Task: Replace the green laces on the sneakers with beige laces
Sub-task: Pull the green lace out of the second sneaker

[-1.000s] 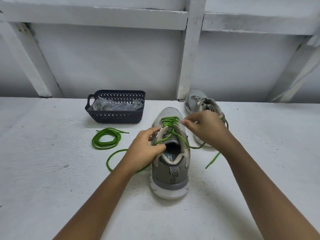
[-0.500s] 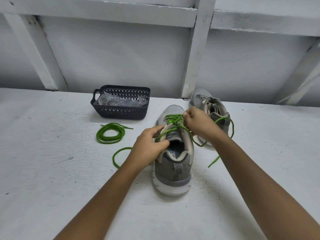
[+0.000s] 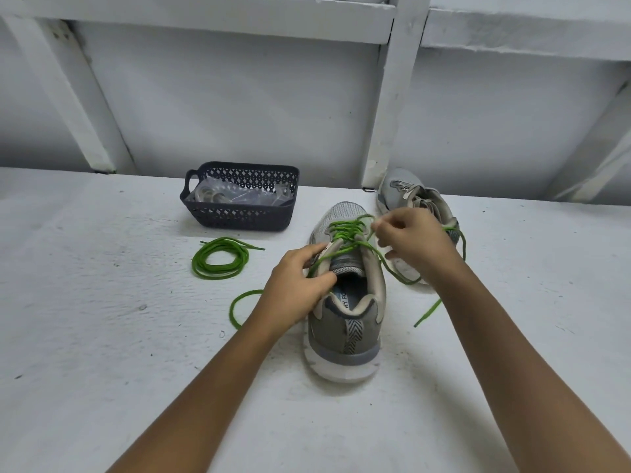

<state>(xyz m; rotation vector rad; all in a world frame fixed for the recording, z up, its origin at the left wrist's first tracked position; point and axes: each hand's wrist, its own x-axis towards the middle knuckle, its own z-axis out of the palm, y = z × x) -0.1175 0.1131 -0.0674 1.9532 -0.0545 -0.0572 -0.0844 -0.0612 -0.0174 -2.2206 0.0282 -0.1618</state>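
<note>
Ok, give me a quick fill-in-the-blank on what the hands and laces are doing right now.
1. The right hand pinches the ____ lace threaded in the near sneaker.
2. The left hand holds that sneaker, whose toe points ____ from the person.
3. A second lace lies ____ on the table in front of the basket.
Missing words: green; away; coiled.
</note>
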